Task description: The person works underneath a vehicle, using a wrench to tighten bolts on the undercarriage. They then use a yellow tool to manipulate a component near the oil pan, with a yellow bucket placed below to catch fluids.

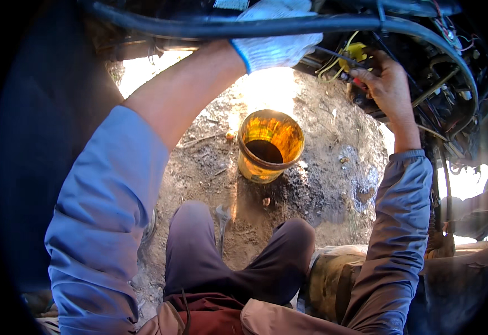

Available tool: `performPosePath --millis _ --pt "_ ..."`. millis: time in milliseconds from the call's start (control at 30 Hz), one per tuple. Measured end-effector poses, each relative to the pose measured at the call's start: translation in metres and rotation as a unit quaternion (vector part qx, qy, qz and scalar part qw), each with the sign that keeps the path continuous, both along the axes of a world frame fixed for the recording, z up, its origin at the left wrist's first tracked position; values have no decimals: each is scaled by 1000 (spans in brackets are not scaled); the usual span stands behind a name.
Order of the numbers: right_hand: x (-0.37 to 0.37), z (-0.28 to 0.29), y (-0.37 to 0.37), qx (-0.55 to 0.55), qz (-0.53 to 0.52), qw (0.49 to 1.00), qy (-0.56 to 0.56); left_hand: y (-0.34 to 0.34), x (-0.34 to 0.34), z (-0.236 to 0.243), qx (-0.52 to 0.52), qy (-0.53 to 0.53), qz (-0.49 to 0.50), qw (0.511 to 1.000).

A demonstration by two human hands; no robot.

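My left hand [280, 47], in a white knitted glove with a blue cuff, reaches up behind a thick dark hose [227, 27]. The hose crosses it, and its fingers are mostly hidden. My bare right hand [388, 84] is closed, thumb and fingers pinching a thin dark rod [337, 54] that slants up toward the glove. Whether the glove touches the rod's far end I cannot tell. Right by my right fingertips are a yellow piece [356, 52] with yellow wires and a small red part [359, 83].
On the dirt ground [199, 145] below stands an amber-yellow bucket [270, 146] with dark liquid in it. A metal wrench [222, 226] lies between my knees. Wiring and thin pipes [439, 89] crowd the upper right. Beside my right forearm is a dirty, rounded yellowish object [330, 279].
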State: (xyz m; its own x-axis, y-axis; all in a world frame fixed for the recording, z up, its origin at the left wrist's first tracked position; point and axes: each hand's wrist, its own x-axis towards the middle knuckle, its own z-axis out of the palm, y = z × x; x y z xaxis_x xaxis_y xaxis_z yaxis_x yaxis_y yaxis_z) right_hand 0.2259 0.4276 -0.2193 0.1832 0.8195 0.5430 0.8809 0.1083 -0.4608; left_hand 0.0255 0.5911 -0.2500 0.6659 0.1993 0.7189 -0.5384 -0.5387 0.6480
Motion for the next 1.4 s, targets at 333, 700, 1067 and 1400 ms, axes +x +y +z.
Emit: performPosePath --millis 333,700,1067,1400 --pt "23 -6 -1 133 -22 932 -337 -6 -6 9 463 29 425 777" --pt "30 -15 2 152 -53 903 -399 -14 -10 13 417 -36 395 818" --pt "29 -21 4 141 -43 913 -380 -27 -24 22 529 -68 436 725" --pt "19 -23 6 101 -57 979 -170 -24 -18 16 464 13 392 794"
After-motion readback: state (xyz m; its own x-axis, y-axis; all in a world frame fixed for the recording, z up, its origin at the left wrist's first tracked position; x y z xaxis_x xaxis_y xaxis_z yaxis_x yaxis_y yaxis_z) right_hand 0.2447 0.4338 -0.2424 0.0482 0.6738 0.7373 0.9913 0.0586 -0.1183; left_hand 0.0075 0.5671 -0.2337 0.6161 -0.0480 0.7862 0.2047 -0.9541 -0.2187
